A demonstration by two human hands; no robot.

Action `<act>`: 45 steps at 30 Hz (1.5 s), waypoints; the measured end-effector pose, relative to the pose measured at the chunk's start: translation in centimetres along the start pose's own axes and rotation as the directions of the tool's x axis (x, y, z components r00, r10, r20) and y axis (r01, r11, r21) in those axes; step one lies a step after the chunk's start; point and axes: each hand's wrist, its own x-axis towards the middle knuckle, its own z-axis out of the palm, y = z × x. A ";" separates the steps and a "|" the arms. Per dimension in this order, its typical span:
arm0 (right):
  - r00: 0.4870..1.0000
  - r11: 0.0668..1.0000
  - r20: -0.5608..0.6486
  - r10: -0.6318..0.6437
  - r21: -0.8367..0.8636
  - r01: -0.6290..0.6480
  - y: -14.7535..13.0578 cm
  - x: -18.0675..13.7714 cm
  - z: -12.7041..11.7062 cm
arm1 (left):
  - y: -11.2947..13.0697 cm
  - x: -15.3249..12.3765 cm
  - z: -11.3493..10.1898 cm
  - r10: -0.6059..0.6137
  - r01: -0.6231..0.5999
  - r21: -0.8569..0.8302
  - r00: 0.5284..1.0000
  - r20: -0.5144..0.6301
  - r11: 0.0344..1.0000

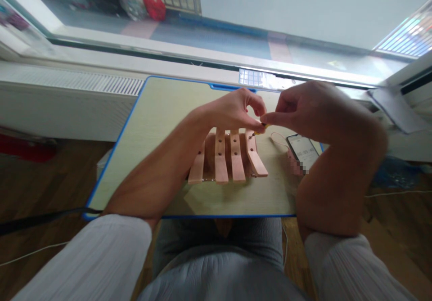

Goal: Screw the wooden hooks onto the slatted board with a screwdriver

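My left hand (238, 108) reaches over a small wooden rack of pale slats (221, 168), thumb and forefinger curled together around a small yellow-and-black screwdriver (258, 132). From the other side, my right hand (302, 107) pinches the top of the same screwdriver. Its thin tip points down to the upper end of the rightmost slat (257, 162), close to a dark screw hole; whether it sits in a screw I cannot tell. That slat stands slanted, unlike its straighter neighbours. Several dark holes or screw heads mark the slats. My left wrist hides part of the leftmost slat.
The rack lies on a light folding table (162, 107) with a blue edge. At its right lies a phone (303, 148) showing a timer, beside a pink strap (280, 138). A window sill (202, 65) and a radiator (111, 84) border the far side.
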 end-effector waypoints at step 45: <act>0.993 0.996 0.069 -0.091 0.019 0.090 -0.5 -0.3 -0.8 | -0.1 0.0 -0.3 0.002 -0.002 0.002 0.998 0.068 1.000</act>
